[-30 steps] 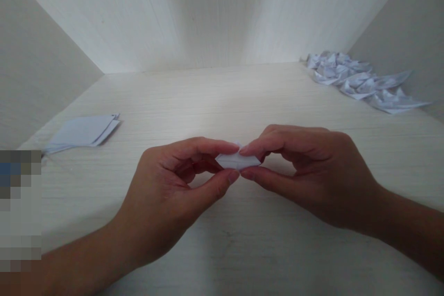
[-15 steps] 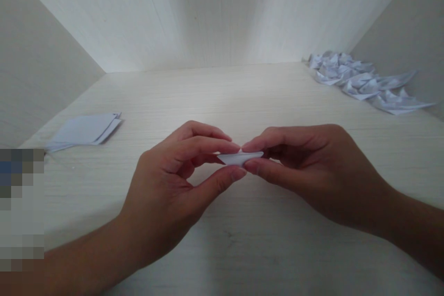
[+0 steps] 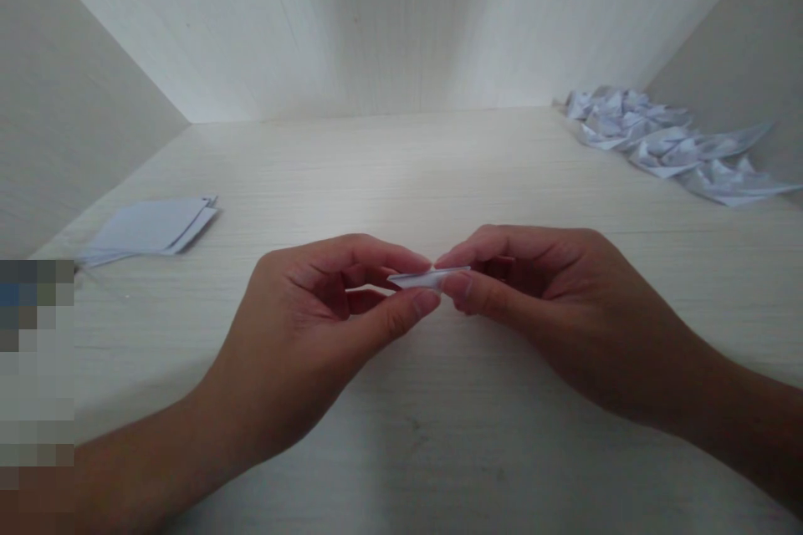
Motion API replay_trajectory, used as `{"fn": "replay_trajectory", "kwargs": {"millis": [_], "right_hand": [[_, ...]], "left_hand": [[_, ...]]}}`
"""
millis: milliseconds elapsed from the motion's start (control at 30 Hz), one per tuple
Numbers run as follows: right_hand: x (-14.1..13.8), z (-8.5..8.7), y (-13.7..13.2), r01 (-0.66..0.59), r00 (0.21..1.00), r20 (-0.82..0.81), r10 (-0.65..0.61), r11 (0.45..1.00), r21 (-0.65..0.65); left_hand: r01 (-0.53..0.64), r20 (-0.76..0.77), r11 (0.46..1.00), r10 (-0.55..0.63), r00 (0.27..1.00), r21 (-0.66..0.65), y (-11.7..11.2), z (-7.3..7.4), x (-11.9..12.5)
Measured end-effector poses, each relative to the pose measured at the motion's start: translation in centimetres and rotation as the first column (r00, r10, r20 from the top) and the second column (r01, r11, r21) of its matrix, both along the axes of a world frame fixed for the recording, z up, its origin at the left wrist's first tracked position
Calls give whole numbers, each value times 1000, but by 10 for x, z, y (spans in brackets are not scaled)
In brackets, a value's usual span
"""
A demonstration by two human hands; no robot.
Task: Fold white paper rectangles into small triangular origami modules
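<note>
A small folded piece of white paper (image 3: 419, 277) is held just above the pale wooden table (image 3: 401, 175), in the middle of the view. My left hand (image 3: 314, 326) pinches its left end between thumb and fingertips. My right hand (image 3: 552, 309) pinches its right end the same way. The paper is pressed nearly flat, and only a thin white sliver shows between the fingers. Both forearms come in from the lower corners.
A thin stack of flat white paper sheets (image 3: 150, 230) lies at the left. A heap of folded white paper pieces (image 3: 671, 146) sits at the back right by the side wall. Pale walls close the table in on three sides. A blurred patch covers the lower left edge.
The folded paper has been squeezed flatter between my fingertips and raised slightly. Both hands stay in almost the same place, with the left fingers curled in closer.
</note>
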State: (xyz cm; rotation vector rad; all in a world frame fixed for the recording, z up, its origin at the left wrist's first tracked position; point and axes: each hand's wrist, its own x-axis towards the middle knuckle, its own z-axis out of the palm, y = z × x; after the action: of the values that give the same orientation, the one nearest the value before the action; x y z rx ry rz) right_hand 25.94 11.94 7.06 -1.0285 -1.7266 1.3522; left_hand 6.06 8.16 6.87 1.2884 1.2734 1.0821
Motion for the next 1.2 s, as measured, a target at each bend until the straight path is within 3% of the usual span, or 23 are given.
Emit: {"fn": "replay_trajectory", "kwargs": {"millis": [200,867,1200], "right_hand": [[-1,-1,2,53,998,39,-53,999,6],[-2,0,-1,51,997,66,-48,998,-43],[-2,1,-4,79,994,72,-80,997,6]], "left_hand": [[67,230,985,-30,973,-157,6,-6,-2],[86,150,982,-61,987,-170,5,-6,0],[15,240,963,52,969,-269,5,-6,2]]}}
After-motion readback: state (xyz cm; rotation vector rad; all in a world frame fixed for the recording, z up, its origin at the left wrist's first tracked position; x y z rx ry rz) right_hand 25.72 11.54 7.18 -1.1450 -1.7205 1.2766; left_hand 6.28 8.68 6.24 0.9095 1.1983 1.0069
